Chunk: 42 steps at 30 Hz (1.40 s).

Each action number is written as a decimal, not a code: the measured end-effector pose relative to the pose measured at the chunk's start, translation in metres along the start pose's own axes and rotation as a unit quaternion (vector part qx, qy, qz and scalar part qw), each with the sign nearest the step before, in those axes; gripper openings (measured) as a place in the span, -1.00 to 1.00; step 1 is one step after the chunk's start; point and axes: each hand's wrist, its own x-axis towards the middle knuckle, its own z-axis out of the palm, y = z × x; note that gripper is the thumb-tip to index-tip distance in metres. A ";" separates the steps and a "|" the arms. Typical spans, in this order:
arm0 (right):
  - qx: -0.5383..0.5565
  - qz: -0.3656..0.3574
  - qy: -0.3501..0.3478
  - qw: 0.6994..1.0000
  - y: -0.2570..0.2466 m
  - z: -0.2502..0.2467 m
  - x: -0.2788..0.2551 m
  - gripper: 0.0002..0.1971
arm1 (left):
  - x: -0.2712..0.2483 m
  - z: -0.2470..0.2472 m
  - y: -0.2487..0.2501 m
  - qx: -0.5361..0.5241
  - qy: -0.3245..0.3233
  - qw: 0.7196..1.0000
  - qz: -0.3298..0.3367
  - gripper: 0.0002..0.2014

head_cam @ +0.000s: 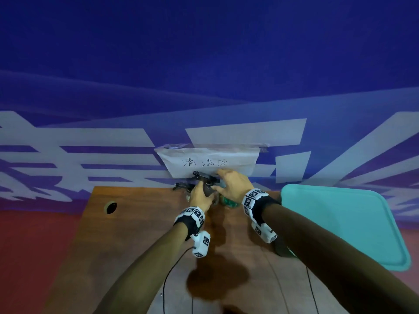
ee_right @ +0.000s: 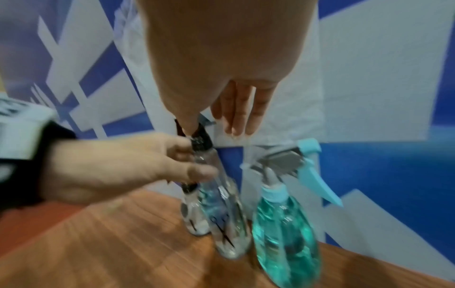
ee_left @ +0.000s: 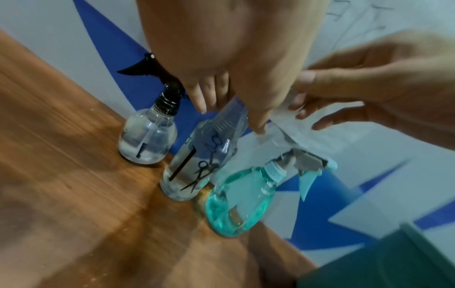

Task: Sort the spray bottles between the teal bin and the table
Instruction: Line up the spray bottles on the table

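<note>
Three spray bottles stood on the tabletop [ee_left: 74, 175]: two clear bottles [ee_left: 147, 140] holding clear liquid, one teal-filled bottle [ee_left: 236, 202]. Left hand [ee_right: 118, 167] fingers grasped the middle bottle [ee_left: 194, 161]; right hand [ee_left: 384, 81] fingers hung released.

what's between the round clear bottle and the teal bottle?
The tall clear bottle with the scissors print stands between the round bottle and the teal bottle; left hand grips its neck. Clearest in the left wrist view.

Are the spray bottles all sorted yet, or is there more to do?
Nearly done, it looks like. Three bottles stand together at the table's back edge: a small clear bottle, a clear bottle with a scissors print and a teal bottle. The left hand holds the scissors bottle's neck; the right hand hovers open. The teal bin's inside isn't visible.
</note>
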 end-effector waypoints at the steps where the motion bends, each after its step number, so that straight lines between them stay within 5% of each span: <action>1: 0.010 -0.005 -0.002 1.000 -0.006 -0.003 0.003 -0.48 | 0.002 -0.002 0.003 -0.002 -0.018 1.000 -0.010 -0.62; 19: -0.046 0.065 -0.051 0.996 -0.049 0.003 0.032 -0.81 | 0.020 -0.012 -0.008 0.013 -0.038 0.999 -0.008 -0.73; 42: -0.100 0.089 -0.027 0.991 -0.061 0.011 0.032 -0.80 | 0.015 -0.005 -0.012 0.071 -0.024 0.997 -0.006 -0.78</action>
